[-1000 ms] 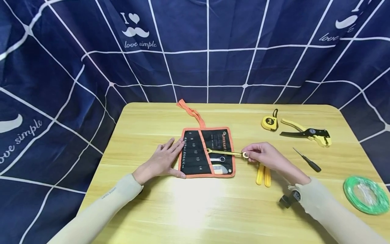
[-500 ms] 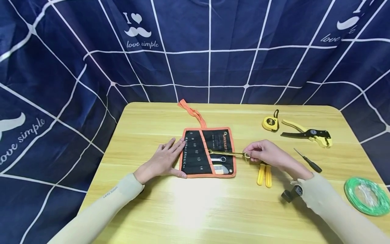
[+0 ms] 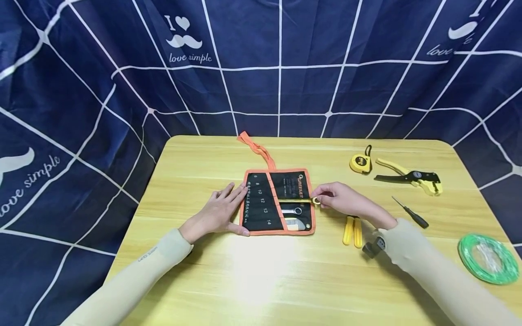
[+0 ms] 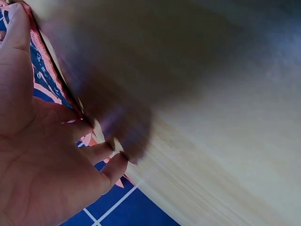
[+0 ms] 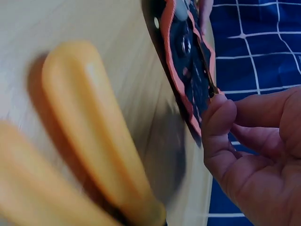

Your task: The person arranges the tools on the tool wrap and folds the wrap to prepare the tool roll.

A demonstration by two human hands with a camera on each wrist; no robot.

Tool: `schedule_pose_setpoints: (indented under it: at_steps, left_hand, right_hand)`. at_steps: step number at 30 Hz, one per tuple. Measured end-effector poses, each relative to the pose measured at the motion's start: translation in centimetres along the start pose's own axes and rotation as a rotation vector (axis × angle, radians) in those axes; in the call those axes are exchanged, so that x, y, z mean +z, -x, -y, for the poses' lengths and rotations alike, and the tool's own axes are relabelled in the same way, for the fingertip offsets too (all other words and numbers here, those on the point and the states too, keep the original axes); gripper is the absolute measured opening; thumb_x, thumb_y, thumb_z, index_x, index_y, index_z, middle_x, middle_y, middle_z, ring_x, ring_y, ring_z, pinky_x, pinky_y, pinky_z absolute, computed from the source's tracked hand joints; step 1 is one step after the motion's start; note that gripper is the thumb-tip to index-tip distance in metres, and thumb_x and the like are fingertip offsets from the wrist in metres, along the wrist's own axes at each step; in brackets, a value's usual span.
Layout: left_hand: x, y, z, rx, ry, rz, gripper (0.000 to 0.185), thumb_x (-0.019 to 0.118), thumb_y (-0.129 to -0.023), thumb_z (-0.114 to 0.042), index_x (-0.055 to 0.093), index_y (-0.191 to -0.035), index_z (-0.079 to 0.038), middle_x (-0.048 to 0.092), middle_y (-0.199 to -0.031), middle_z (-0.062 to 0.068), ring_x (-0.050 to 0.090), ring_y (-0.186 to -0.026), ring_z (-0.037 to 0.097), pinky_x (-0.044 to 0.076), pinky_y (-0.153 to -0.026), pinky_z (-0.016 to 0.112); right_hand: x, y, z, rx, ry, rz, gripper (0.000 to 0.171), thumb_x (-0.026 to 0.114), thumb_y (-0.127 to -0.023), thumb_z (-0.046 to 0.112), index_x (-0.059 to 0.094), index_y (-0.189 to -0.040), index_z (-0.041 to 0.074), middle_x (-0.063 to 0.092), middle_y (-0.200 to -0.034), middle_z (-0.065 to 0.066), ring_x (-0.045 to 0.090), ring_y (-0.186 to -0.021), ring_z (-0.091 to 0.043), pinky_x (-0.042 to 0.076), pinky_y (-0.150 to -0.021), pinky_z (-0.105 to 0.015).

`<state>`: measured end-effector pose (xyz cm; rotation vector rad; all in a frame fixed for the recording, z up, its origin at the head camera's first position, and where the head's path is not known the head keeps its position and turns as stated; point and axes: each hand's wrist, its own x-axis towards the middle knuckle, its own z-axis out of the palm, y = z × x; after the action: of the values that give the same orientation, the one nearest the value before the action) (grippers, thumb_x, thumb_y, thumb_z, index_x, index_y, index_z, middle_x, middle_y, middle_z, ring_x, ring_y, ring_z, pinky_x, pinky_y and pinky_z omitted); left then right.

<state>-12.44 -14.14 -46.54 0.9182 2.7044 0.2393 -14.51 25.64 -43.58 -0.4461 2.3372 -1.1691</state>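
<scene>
A black tool pouch (image 3: 258,213) with orange edging lies flat on the table, its pockets numbered. My right hand (image 3: 340,199) pinches the ring end of a gold-coloured combination wrench (image 3: 295,200), whose other end is inside a pocket. Below it, a silver wrench (image 3: 292,211) and a light flat piece (image 3: 294,224) with a rounded end stick out of other pockets. My left hand (image 3: 218,210) rests on the pouch's left edge with fingers spread. In the left wrist view, the thumb and fingers of the left hand (image 4: 51,160) touch the orange border.
Yellow handles (image 3: 352,231) of a tool lie beside my right wrist. Farther right are a yellow tape measure (image 3: 360,164), a yellow-and-black wire stripper (image 3: 412,176), a screwdriver (image 3: 412,213) and a coil of green wire (image 3: 487,259). An orange strap (image 3: 257,148) trails behind the pouch.
My right hand has moved left, and the gold wrench has slid deeper into its pocket. The left hand has stayed on the pouch's edge.
</scene>
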Motion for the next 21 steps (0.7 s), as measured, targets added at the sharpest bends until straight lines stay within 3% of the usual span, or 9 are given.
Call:
schedule_pose_setpoints:
  at_steps: [5,12,21]
  left_hand:
    - [-0.2,0.2,-0.1,0.003,0.007,0.0,0.132,0.08,-0.083,-0.078,0.021,-0.174,-0.001,0.016,-0.18,0.016,0.015,-0.163,0.046,0.033,-0.115,0.065]
    - [-0.1,0.1,-0.1,-0.01,0.0,0.016,0.132,0.078,-0.084,-0.079,0.019,-0.175,-0.003,0.014,-0.181,0.014,0.013,-0.164,0.044,0.031,-0.116,0.066]
    - [0.0,0.1,0.1,0.008,0.011,-0.005,0.132,0.079,-0.084,-0.078,0.02,-0.174,-0.002,0.015,-0.181,0.015,0.015,-0.164,0.045,0.032,-0.115,0.065]
  right_hand:
    - [1.1,-0.8,0.3,-0.02,0.023,-0.011,0.024,0.057,-0.105,-0.002,0.073,-0.123,-0.005,0.072,-0.1,-0.01,0.063,-0.087,-0.022,0.052,-0.074,-0.029]
    - [2.7,-2.0,1.0,-0.009,0.039,-0.082,0.025,0.077,-0.093,-0.001,0.071,-0.117,-0.004,0.066,-0.094,-0.007,0.06,-0.087,-0.02,0.052,-0.075,-0.027]
    - [3.9,-3.1,1.7,0.01,0.087,-0.117,0.022,0.077,-0.089,-0.003,0.072,-0.11,-0.002,0.065,-0.091,-0.006,0.06,-0.085,-0.021,0.052,-0.075,-0.03]
